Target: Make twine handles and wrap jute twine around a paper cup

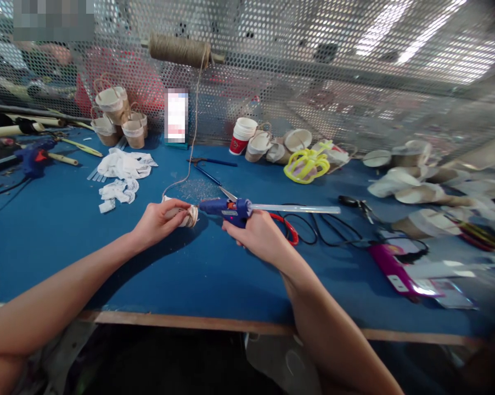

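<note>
My left hand (pixel 162 220) is closed around a small cup (pixel 191 216) that lies on its side, with twine on its outside. From a spool of twine (pixel 179 50) above, a strand runs down to this cup. My right hand (pixel 259 235) grips a blue glue gun (pixel 231 209), and a long clear glue stick (pixel 297 209) sticks out of its back. The gun's nozzle is at the cup's right end; whether it touches cannot be made out. Just behind the gun lie scissors (pixel 214 178) with blue handles.
Twine-covered cups with handles (pixel 111 107) stand at the back left, near crumpled white paper (pixel 124 164). A stack of paper cups (pixel 243 134), a yellow looped piece (pixel 306 165) and more cups line the back right. A purple box (pixel 399 269) lies right; another glue gun (pixel 35 158) lies left.
</note>
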